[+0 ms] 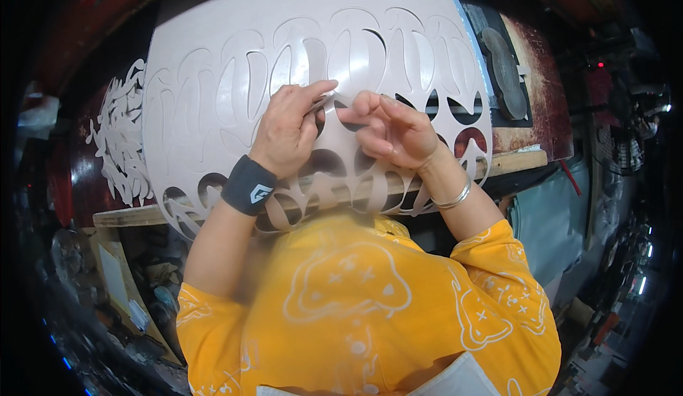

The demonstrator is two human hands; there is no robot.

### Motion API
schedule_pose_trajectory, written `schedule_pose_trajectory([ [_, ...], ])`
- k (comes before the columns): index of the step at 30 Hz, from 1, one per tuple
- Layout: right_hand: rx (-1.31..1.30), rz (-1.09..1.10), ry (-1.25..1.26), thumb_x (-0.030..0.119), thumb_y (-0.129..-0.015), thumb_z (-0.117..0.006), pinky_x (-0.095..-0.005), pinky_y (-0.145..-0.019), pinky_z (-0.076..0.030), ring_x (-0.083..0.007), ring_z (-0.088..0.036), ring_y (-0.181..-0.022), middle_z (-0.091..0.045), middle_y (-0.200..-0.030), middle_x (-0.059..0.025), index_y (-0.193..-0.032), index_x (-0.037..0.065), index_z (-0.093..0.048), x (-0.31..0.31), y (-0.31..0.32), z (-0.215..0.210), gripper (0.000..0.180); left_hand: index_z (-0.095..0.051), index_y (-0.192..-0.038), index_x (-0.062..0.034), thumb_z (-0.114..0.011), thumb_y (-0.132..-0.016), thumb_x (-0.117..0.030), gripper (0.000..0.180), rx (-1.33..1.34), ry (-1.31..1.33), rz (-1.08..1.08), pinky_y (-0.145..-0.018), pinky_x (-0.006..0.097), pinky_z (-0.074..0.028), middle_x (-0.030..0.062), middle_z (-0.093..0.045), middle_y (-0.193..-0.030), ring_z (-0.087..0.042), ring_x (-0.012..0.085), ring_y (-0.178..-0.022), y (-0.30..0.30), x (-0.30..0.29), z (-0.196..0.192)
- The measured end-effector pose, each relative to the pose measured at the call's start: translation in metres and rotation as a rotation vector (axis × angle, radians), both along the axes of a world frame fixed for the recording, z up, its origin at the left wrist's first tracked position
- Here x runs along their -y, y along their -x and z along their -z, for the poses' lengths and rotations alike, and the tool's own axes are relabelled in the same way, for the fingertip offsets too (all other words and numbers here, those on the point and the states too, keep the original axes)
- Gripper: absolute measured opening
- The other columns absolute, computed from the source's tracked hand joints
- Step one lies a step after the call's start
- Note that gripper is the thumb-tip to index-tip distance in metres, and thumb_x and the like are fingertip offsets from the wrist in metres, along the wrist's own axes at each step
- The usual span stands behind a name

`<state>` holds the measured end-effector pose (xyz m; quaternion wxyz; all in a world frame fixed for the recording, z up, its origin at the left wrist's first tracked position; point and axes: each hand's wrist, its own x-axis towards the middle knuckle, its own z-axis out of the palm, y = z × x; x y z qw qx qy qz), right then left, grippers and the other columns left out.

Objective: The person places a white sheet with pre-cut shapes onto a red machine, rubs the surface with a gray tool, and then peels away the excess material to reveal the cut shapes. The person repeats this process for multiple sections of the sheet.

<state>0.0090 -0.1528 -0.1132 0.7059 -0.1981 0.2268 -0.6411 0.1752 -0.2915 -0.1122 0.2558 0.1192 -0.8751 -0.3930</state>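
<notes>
Head view: pale sheet (307, 60) beneath left hand (288, 124).

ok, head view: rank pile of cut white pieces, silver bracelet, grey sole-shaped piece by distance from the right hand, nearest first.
From the right hand:
1. Silver bracelet: on that same arm, at the wrist.
2. Grey sole-shaped piece: right of the pale sheet.
3. Pile of cut white pieces: left of the sheet, farthest.

Sheet (284, 1) smooth, glossy; wristband (240, 191) matt cloth.
</notes>
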Motion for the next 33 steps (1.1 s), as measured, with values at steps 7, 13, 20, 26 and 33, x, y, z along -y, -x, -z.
schedule_pose_trajectory([
  [7,-0.018,0.061,-0.104,0.023,-0.096,-0.048,-0.0191,-0.044,-0.033,-0.0077,-0.049,-0.055,-0.065,-0.104,-0.0127,-0.098,0.007,-0.057,0.002,0.002,0.012,0.019,-0.04,-0.132,-0.0025,-0.04,-0.087,0.001,0.045,-0.289,-0.655,-0.195,-0.096,0.029,-0.041,0.0121,-0.056,-0.111,-0.054,0.0178,-0.104,-0.008,0.009,0.008],
  [13,-0.499,0.038,-0.318,0.019,-0.095,-0.048,-0.0163,-0.044,-0.036,-0.0058,-0.044,-0.048,-0.066,-0.109,-0.0152,-0.107,0.004,-0.055,-0.002,-0.005,-0.032,0.021,-0.038,-0.132,-0.0023,-0.043,-0.093,-0.004,0.039,-0.762,-1.133,-0.521,-0.093,0.033,-0.046,0.0134,-0.056,-0.114,-0.056,0.0194,-0.102,-0.051,0.076,-0.013],
  [20,-0.948,-0.222,-0.23,0.016,-0.089,-0.058,-0.0231,-0.058,-0.049,-0.0078,-0.06,-0.065,-0.064,-0.082,-0.0051,-0.101,-0.001,-0.057,0.004,-0.041,-0.088,0.021,-0.05,-0.123,-0.001,-0.055,-0.086,0.0,0.038,-0.245,0.206,-0.476,-0.084,0.03,-0.048,0.0125,-0.06,-0.101,-0.058,0.0217,-0.092,-0.08,0.07,-0.023],
  [26,-0.371,-0.24,-0.392,0.02,-0.092,-0.054,-0.0213,-0.049,-0.044,-0.0122,-0.059,-0.062,-0.058,-0.089,-0.0049,-0.109,0.005,-0.05,0.055,-0.065,-0.039,0.023,-0.056,-0.116,-0.0059,-0.066,-0.072,-0.004,0.045,-0.059,0.332,-0.137,-0.081,0.039,-0.043,0.0133,-0.055,-0.089,-0.053,0.0312,-0.086,-0.074,0.039,-0.009],
  [33,-0.089,-0.122,-0.307,0.025,-0.095,-0.049,-0.0204,-0.045,-0.041,-0.0136,-0.055,-0.055,-0.056,-0.087,-0.004,-0.112,0.005,-0.049,0.06,-0.072,-0.038,0.026,-0.059,-0.108,-0.0074,-0.07,-0.073,-0.009,0.038,-0.064,0.229,-0.099,-0.082,0.039,-0.041,0.0114,-0.054,-0.083,-0.051,0.0305,-0.084,-0.074,0.04,-0.001],
])
